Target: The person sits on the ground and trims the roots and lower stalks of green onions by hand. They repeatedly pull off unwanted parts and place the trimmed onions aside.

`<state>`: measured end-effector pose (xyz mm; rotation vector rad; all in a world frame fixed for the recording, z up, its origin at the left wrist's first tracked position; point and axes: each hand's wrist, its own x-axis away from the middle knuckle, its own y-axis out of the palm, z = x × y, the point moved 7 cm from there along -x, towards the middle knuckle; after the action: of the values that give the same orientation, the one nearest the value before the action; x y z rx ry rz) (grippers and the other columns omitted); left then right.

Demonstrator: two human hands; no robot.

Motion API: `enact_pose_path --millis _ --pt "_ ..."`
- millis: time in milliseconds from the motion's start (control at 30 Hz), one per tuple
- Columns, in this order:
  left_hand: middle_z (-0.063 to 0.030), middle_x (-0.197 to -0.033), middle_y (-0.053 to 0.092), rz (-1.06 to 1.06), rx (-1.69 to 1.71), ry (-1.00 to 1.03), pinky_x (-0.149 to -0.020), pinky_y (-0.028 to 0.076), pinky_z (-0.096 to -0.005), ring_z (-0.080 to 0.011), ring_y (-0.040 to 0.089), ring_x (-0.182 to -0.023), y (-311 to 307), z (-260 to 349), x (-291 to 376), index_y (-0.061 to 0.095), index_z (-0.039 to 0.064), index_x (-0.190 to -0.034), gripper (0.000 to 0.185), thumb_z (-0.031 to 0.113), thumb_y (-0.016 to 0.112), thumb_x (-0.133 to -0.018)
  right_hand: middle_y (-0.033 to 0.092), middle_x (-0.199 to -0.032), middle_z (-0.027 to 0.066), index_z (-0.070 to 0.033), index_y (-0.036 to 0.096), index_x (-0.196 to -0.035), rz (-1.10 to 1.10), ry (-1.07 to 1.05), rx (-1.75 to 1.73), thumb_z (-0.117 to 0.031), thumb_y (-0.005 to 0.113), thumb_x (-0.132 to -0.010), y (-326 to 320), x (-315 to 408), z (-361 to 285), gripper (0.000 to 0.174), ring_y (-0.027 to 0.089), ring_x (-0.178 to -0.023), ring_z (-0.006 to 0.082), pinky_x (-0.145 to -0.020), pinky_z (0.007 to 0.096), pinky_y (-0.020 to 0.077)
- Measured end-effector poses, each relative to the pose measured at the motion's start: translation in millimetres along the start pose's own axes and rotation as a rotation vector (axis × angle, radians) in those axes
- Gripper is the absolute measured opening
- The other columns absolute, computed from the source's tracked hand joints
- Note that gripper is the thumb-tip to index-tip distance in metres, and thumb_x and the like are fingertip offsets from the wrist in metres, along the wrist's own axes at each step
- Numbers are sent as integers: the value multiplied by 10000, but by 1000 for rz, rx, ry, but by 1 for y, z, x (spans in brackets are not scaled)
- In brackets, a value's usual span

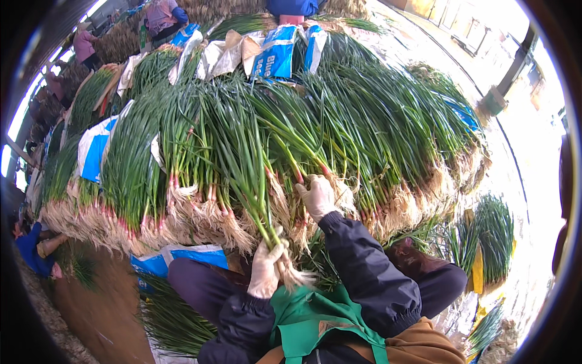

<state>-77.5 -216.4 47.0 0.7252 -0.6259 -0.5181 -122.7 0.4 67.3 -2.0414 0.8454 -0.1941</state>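
My left hand, in a pale glove, is closed around a few green onion stalks just above their bases. Their leaves point up and away from me, and their whitish roots hang beside the glove over my green apron. My right hand, also gloved, reaches into the heap of green onions. Its curled fingers touch the reddish base of a stalk; whether they grip it is hidden. Pale, tangled roots lie just right of that hand.
Blue and white printed bags lie among the heap. Another blue bag is by my left knee. Loose green onions lie at lower left, and more bundles stand at right. Several people work nearby, one at left.
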Motion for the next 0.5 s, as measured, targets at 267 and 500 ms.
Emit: enact_pose_path --millis 267,500 --pt "-139 -1089 622 127 -239 36 -786 523 -315 -236 626 -937 -14 7 -24 489 27 -1131 199 52 493 -934 630 -805 117 -33 601 -854 10 -110 -193 -143 687 -802 -25 98 -25 149 621 -692 245 -612 346 486" --pt "-112 -981 650 166 -109 11 -615 525 -292 -194 632 -764 -12 -18 -33 496 74 -1102 202 20 521 -909 652 -1022 106 -81 611 -1172 -527 269 -663 -240 574 -924 0 169 14 297 634 -914 201 -800 309 490"
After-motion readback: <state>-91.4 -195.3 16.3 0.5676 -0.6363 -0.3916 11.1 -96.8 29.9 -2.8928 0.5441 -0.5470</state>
